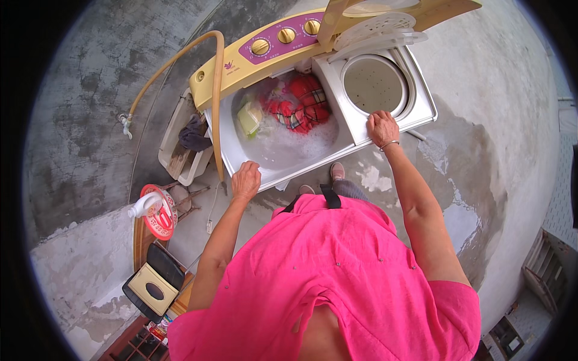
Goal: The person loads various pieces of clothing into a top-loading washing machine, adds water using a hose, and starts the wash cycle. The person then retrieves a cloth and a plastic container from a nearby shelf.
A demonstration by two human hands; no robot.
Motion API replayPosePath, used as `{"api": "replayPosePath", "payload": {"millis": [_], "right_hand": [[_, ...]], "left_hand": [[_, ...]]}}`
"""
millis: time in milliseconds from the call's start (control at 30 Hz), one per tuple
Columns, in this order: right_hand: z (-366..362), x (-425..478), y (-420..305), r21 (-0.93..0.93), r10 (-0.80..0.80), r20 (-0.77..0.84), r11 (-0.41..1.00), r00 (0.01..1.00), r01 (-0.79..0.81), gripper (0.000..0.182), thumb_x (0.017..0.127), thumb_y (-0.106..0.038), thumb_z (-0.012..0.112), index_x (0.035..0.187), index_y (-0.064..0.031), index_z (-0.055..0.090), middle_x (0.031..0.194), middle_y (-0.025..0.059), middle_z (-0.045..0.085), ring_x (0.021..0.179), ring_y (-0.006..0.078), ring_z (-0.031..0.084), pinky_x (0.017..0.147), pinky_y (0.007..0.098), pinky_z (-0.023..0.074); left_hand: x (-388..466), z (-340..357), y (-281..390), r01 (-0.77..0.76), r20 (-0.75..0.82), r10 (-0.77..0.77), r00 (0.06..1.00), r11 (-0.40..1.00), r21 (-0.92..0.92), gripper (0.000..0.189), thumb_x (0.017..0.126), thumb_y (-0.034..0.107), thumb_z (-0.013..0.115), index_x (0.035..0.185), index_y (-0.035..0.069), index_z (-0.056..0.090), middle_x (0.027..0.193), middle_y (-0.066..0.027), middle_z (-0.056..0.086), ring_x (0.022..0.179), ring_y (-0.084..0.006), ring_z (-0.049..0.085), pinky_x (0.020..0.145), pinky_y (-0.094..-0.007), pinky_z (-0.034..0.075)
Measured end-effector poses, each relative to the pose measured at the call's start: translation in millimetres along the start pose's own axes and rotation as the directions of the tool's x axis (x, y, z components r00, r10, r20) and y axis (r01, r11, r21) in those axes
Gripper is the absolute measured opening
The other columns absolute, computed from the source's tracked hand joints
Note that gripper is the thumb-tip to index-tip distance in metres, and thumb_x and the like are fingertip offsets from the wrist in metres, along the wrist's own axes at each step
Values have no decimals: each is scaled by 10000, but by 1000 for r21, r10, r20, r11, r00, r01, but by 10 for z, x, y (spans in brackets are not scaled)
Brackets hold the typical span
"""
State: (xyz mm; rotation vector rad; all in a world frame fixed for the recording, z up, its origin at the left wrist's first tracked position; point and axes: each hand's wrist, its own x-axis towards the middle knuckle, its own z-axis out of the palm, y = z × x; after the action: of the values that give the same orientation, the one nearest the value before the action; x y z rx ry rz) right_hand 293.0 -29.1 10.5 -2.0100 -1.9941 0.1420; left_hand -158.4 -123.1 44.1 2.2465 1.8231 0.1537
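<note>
Before me stands a twin-tub washing machine (275,39) with its yellow control panel at the back. Red plaid cloth (301,113) and a pale yellow-green item (249,118) lie in sudsy water in the wash tub (235,149) on the left. My left hand (246,179) rests on the front left rim of that tub, fingers curled. On the front edge of the machine, between the wash tub and the round spin tub (375,85), lies my right hand (382,128), also curled. The spin tub's lids (379,31) are raised. Whether either hand grips the rim, I cannot tell.
A tan hose (217,90) runs from a wall tap (125,122) across the machine's left side. Left of it are a white plastic bin (171,135) with dark cloth (195,134), a red basket (151,232) with a white bottle (146,204), and a black chair (158,257). The floor has wet patches (460,216).
</note>
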Motion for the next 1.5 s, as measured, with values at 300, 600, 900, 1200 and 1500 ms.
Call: {"api": "replayPosePath", "payload": {"millis": [300, 600, 900, 1200, 1500], "right_hand": [[35, 1, 22, -5, -8, -11, 1000, 1000, 8, 264, 924, -269, 530, 895, -94, 726, 1026, 24, 674, 1042, 229, 593, 889, 382, 487], [-22, 6, -15, 3, 7, 18, 1000, 1000, -7, 268, 926, -267, 526, 890, -87, 721, 1028, 39, 674, 1037, 243, 593, 890, 387, 487], [-13, 6, -9, 0, 19, 29, 1000, 999, -19, 271, 929, -275, 519, 902, -96, 721, 1038, 34, 670, 1045, 239, 590, 897, 388, 479], [-20, 11, -19, -13, 22, 30, 1000, 999, -22, 270, 928, -275, 517, 906, -100, 720, 1038, 31, 669, 1036, 236, 592, 889, 388, 483], [-4, 7, 0, 6, 9, 19, 1000, 1000, -10, 255, 920, -271, 529, 897, -100, 717, 1026, 31, 669, 1027, 241, 595, 883, 389, 485]], "left_hand": [[-1, -10, 4, -5, 2, 5, 1000, 1000, 3, 129, 824, 107, 614, 942, 75, 654, 996, -60, 639, 950, -262, 627, 775, -410, 533], [-2, 3, -2, 0, 6, 0, 1000, 1000, 7, 123, 821, 107, 614, 931, 77, 658, 987, -61, 638, 942, -262, 630, 767, -411, 535], [1, 21, -16, -4, 6, 4, 1000, 1000, 10, 127, 819, 111, 612, 933, 76, 657, 976, -63, 636, 939, -263, 628, 763, -412, 535], [4, -6, 12, 7, 11, -7, 1000, 1000, 6, 134, 820, 114, 610, 937, 74, 658, 977, -61, 637, 937, -262, 629, 763, -412, 535], [3, 9, -5, -6, 0, 6, 1000, 1000, 8, 129, 818, 113, 610, 930, 69, 654, 974, -67, 640, 936, -265, 630, 764, -412, 537]]}}
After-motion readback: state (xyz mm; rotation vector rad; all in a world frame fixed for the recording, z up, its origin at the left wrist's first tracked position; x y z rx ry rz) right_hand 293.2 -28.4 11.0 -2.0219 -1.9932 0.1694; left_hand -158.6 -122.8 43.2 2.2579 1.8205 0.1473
